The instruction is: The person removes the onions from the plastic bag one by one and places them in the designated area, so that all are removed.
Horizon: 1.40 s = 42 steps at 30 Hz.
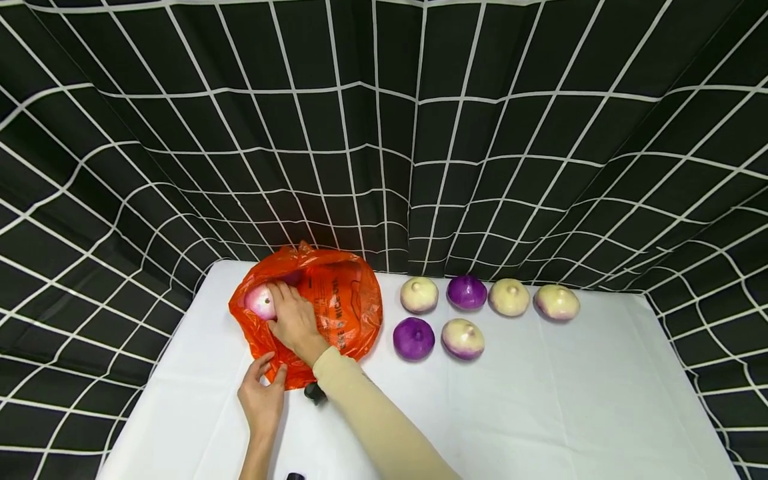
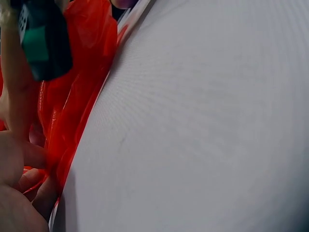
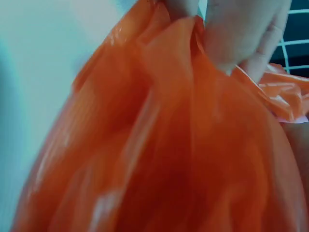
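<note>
An orange-red plastic bag [image 1: 354, 300] lies with its mouth spread wide, dark print showing on its inner side. Inside its left part is a pink-and-white turnip [image 1: 259, 303] with a small dark spot. My right hand [image 1: 294, 320] reaches into the bag and grips this turnip from the right, fingers over its side. At the bag's front edge, my left hand [image 1: 262, 393] pinches the plastic between thumb and fingers. The left wrist view shows the left hand [image 2: 21, 179] at the crumpled bag [image 2: 79, 72]. In the right wrist view, the bag [image 3: 159, 145] covers most of the picture.
Right of the bag, several turnips stand in two rows: a cream one [image 1: 419, 295], a purple one [image 1: 467, 293] and others behind, a purple one [image 1: 414, 339] and a cream-purple one [image 1: 463, 339] in front. A small black object [image 1: 314, 392] is by the right wrist. A black gridded curtain [image 1: 384, 133] surrounds the white table [image 1: 570, 400].
</note>
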Available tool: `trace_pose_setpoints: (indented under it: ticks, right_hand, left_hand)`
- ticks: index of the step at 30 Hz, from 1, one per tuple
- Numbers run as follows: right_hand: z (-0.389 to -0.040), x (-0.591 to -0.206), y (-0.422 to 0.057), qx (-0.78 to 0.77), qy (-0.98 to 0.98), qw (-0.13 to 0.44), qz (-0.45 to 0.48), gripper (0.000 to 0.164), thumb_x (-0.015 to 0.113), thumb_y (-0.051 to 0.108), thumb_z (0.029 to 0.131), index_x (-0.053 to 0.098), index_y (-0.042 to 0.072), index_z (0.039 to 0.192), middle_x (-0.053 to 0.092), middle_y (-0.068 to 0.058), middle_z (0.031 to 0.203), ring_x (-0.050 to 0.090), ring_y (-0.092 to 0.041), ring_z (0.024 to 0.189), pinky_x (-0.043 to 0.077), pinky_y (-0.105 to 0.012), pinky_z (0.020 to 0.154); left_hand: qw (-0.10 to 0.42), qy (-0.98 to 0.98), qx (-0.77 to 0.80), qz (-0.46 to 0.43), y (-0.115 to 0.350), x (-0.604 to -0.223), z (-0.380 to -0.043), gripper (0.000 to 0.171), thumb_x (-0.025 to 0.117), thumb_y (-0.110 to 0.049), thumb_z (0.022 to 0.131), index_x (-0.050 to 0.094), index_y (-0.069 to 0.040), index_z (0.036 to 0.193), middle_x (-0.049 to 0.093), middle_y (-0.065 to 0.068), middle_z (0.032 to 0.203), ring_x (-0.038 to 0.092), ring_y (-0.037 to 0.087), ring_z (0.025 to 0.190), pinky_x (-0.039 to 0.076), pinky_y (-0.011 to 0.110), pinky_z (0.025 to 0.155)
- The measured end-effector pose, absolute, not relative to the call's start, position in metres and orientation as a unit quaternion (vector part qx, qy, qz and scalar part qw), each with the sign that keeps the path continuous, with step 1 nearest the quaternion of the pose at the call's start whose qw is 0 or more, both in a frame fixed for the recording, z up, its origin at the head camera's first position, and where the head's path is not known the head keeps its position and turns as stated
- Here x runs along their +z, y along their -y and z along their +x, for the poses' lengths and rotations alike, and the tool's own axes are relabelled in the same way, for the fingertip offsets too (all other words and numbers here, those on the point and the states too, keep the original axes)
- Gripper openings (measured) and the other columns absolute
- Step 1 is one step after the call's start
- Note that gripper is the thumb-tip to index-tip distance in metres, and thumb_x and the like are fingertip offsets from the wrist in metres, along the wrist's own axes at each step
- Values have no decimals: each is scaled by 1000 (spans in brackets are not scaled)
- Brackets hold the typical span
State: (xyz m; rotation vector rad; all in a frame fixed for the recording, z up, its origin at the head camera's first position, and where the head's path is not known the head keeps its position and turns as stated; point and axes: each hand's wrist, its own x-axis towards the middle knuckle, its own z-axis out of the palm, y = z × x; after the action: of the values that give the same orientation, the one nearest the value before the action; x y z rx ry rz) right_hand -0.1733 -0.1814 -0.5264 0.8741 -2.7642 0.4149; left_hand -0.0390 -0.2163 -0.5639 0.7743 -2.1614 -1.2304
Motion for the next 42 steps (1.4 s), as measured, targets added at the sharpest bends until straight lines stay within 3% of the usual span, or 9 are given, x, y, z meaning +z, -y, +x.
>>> trace_pose_setpoints:
  ticks: [8, 15, 22, 32, 42]
  right_hand:
    - [-172, -518, 162, 167, 935, 123, 287, 80, 81, 46, 77, 43, 16, 141, 56, -2, 126, 59, -16, 109, 54, -29, 79]
    - [-167, -517, 147, 177, 938, 121, 273, 84, 81, 48, 75, 42, 16, 143, 55, -1, 130, 61, -15, 107, 54, -29, 77]
    - [-162, -511, 134, 217, 931, 125, 267, 95, 83, 43, 74, 35, 9, 148, 52, -5, 135, 59, -18, 113, 55, -32, 77]
    - [-158, -513, 112, 234, 930, 91, 269, 95, 81, 39, 72, 33, 18, 151, 44, -9, 133, 60, -23, 102, 55, -33, 71]
    - [-144, -511, 88, 280, 909, 133, 278, 89, 81, 38, 68, 40, 22, 146, 45, -9, 126, 60, -20, 83, 50, -27, 57]
  left_hand:
    - [277, 792, -460, 289, 216, -563, -39, 30, 73, 8, 78, 70, 4, 107, 71, 21, 90, 64, 31, 89, 39, 19, 84]
    - [272, 798, -462, 277, 216, -562, -43, 29, 72, 7, 79, 69, 4, 108, 70, 22, 92, 65, 33, 91, 40, 23, 85]
    - [277, 797, -459, 279, 218, -560, -43, 29, 72, 7, 79, 69, 4, 108, 71, 23, 93, 65, 31, 90, 38, 17, 82]
    - [269, 800, -455, 282, 219, -562, -39, 30, 72, 7, 79, 69, 4, 108, 70, 23, 92, 64, 31, 90, 39, 27, 84]
    - [265, 800, -457, 285, 217, -563, -38, 31, 72, 7, 80, 69, 5, 110, 70, 24, 94, 64, 32, 92, 39, 28, 84]
